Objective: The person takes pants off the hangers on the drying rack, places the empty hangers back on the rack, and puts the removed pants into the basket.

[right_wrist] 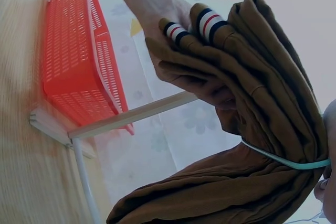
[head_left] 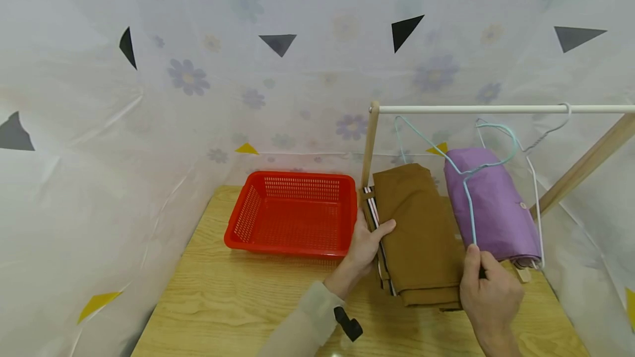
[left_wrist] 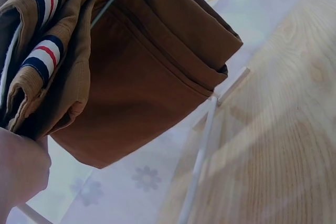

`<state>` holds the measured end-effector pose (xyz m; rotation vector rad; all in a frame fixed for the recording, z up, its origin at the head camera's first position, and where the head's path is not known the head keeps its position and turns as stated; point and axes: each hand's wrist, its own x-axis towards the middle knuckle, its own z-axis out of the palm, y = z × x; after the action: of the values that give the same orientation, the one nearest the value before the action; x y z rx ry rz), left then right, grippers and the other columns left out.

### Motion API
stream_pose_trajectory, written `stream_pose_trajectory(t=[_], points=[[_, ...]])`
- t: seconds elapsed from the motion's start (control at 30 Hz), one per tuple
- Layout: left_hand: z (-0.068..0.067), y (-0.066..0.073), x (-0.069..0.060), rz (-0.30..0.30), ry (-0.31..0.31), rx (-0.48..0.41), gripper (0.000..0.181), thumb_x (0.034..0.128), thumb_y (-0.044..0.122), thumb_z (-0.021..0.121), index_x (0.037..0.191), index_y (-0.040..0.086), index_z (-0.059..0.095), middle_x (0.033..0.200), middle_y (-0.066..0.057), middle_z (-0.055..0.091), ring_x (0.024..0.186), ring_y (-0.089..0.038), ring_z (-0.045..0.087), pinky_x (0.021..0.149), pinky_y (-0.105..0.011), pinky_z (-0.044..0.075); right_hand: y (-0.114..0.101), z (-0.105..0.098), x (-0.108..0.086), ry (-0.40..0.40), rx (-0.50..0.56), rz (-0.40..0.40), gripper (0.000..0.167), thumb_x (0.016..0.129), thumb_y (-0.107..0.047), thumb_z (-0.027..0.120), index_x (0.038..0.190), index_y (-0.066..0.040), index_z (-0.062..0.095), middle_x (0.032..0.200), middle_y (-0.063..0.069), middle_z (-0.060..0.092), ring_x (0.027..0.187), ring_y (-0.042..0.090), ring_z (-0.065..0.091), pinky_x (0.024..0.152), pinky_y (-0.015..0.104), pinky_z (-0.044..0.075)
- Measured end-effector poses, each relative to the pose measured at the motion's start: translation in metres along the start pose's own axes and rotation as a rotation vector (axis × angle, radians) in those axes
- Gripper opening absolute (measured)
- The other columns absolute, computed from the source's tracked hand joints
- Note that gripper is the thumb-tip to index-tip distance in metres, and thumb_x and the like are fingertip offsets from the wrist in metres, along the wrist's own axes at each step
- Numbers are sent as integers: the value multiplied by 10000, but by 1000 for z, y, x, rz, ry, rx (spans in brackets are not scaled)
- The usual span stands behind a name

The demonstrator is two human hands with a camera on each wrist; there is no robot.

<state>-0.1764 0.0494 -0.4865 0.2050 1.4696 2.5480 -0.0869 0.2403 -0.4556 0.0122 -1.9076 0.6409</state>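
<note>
Brown trousers (head_left: 421,236), with white, navy and red stripes along one edge, hang folded over a light-blue wire hanger (head_left: 470,208). My left hand (head_left: 364,244) grips their striped left edge, thumb on the front; in the right wrist view its fingers are partly hidden among the layers. The lower right part of the hanger is pinched between thumb and fingers of my right hand (head_left: 491,291). In the left wrist view, the trousers (left_wrist: 142,77) show from below, held up off the table. The hanger's hook is below and apart from the rack's rail.
A white rail (head_left: 446,109) on wooden legs runs across the right side. From it hangs a white hanger (head_left: 536,180) with a folded purple garment (head_left: 488,203). Left of the rack, a red plastic basket (head_left: 292,249) stands on the wooden table (head_left: 213,296).
</note>
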Motion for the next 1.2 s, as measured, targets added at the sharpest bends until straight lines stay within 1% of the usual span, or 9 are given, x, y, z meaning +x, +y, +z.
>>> stream_pose_trajectory(t=[0.1,0.2,0.3,0.47,0.6,0.83,0.97,1.07,1.2], points=[[1,2,0,-6,-11,-1,996,984,128,704,1700,195,14,1623,-61,468,1194,-125,652,1094,-277,517,1,1,0,2,-9,-25,520,1016,-188,565,529,-81,415,433,52,356,505,-109,181,381,241,132],[2,4,0,-11,-21,-18,953,982,115,701,1691,216,72,1515,-76,570,1123,-119,683,1017,-262,558,2,1,-1,3,-13,-35,530,1026,-221,553,532,-82,417,439,53,361,512,-108,186,380,256,136],[3,6,-1,-10,-22,-20,931,979,109,700,1683,216,100,1450,-56,609,1093,-111,690,982,-252,569,5,0,-1,5,-19,-38,543,1037,-257,543,539,-73,429,440,66,381,521,-118,197,376,266,148],[2,8,0,24,-33,-2,858,980,94,688,1656,261,187,1472,-38,577,1130,-106,670,1015,-243,550,9,-2,1,4,-39,-58,551,1039,-272,528,536,-72,423,427,62,369,506,-110,201,368,263,144],[1,11,-1,52,-35,-7,867,981,78,679,1660,283,181,1513,-31,545,1143,-108,667,1031,-244,545,12,-2,2,3,-66,-76,555,1038,-292,514,538,-75,415,429,69,359,461,-46,224,366,292,146],[1,17,-2,23,-19,-37,697,992,83,665,1573,208,301,1335,-40,633,1037,-117,698,927,-268,594,17,-4,5,17,-62,-85,550,1026,-289,518,538,-70,393,436,99,372,393,119,259,375,333,155],[0,19,-2,9,6,-46,612,993,88,663,1513,198,360,1284,-19,628,1028,-119,689,900,-272,590,20,-7,6,17,-74,-100,571,1040,-315,503,539,-75,372,439,86,348,428,56,210,382,340,144],[-2,20,-1,3,6,-57,599,993,91,657,1505,201,365,1278,-2,623,1034,-117,686,907,-274,586,22,-9,5,22,-86,-99,581,1045,-336,496,540,-78,367,441,83,339,446,35,198,379,342,136],[-2,23,-2,1,4,-77,585,988,86,650,1490,191,368,1247,13,631,1009,-109,694,895,-277,590,25,-11,5,26,-98,-96,592,1051,-355,490,541,-83,363,448,87,345,414,127,211,380,348,129]])
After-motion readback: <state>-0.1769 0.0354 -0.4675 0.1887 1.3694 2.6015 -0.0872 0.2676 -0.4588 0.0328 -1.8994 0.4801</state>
